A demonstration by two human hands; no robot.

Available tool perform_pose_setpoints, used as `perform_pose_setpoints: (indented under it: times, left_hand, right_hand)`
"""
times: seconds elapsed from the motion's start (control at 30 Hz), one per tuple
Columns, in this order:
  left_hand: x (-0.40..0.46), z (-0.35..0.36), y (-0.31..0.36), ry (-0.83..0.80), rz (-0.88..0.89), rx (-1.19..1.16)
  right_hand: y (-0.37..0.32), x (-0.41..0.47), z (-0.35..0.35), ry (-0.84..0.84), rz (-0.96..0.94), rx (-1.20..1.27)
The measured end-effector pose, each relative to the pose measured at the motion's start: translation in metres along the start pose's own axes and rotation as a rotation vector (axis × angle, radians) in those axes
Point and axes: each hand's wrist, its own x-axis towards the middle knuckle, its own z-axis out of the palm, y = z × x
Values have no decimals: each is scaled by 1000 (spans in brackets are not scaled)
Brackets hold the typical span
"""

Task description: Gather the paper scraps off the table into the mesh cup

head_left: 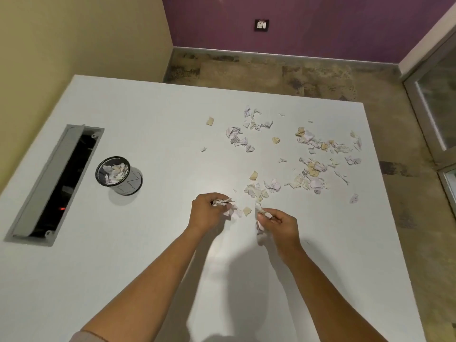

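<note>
Fingers of both hands — left hand (206, 211), right hand (281, 224) — curl around paper scraps (223, 202); mesh cup (116, 175) stands well apart.

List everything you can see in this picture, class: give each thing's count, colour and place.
table: one, white, fills the view
scraps: many, white, lilac and tan, scattered on the table's far right
cup: one, black mesh, table's left, some scraps inside
cable box: one, grey, open, set into the table's left edge
wall switch: one, black frame, purple wall
left hand: one, grips scraps near the table's middle
right hand: one, grips scraps beside the left hand
</note>
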Motion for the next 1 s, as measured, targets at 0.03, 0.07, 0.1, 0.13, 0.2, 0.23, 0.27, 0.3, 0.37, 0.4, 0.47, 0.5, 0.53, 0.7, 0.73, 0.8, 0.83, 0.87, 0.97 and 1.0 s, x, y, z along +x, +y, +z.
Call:
perform_pose_setpoints:
  times: [0.03, 0.07, 0.1, 0.13, 0.2, 0.23, 0.27, 0.3, 0.37, 0.4, 0.47, 0.5, 0.53, 0.7, 0.73, 0.8, 0.83, 0.87, 0.97, 1.0]
  left_hand:
    - [-1, -9, 0, 15, -16, -27]
    - [0, -20, -2, 29, -33, -52]
    - [-1, -31, -2, 46, -49, -77]
    - [0, -43, -3, 61, -54, -109]
    - [-1, -67, -1, 102, -47, -159]
    - [-1, -79, 0, 129, -37, -174]
    - [0, -92, 0, 154, -26, -193]
    - [0, -105, 2, 179, -19, -205]
    - [3, -132, 3, 228, -8, -219]
    - [6, -145, 4, 253, -3, -220]
    - [12, -172, 4, 316, 0, -197]
    - [15, -185, 3, 362, 1, -166]
    - [19, -198, 4, 408, 9, -130]
    - [41, -242, 8, 507, 50, 11]
    - [46, -247, 7, 502, 41, 45]
    - [58, -252, 3, 459, 34, 92]
    - [62, -253, 0, 427, 26, 131]
    - [66, -253, -3, 405, 22, 191]
    - [72, -250, -6, 378, 37, 373]
    - [74, -250, -7, 370, 48, 413]
  right_hand:
    - [-2, -1, 7, -13, -2, 8]
    - [-6, -2, 15, -29, -15, 19]
    - [-9, -5, 25, -53, -30, 30]
    - [-13, -8, 34, -86, -37, 44]
    - [-20, -12, 54, -144, -45, 75]
    - [-22, -13, 63, -168, -44, 91]
    - [-25, -14, 73, -193, -41, 107]
    - [-28, -16, 84, -214, -37, 111]
    - [-32, -17, 105, -239, -29, 112]
    - [-34, -18, 115, -246, -27, 121]
    - [-37, -19, 135, -261, -29, 138]
    - [-38, -20, 144, -270, -30, 137]
    - [-38, -20, 153, -280, -34, 135]
    - [-41, -18, 192, -310, -49, 121]
    - [-41, -16, 198, -310, -51, 115]
    - [-41, -13, 208, -313, -57, 98]
    - [-41, -11, 211, -319, -60, 90]
    - [-41, -10, 214, -326, -65, 82]
    - [-43, -5, 220, -334, -72, 63]
    - [-43, -2, 221, -332, -68, 62]
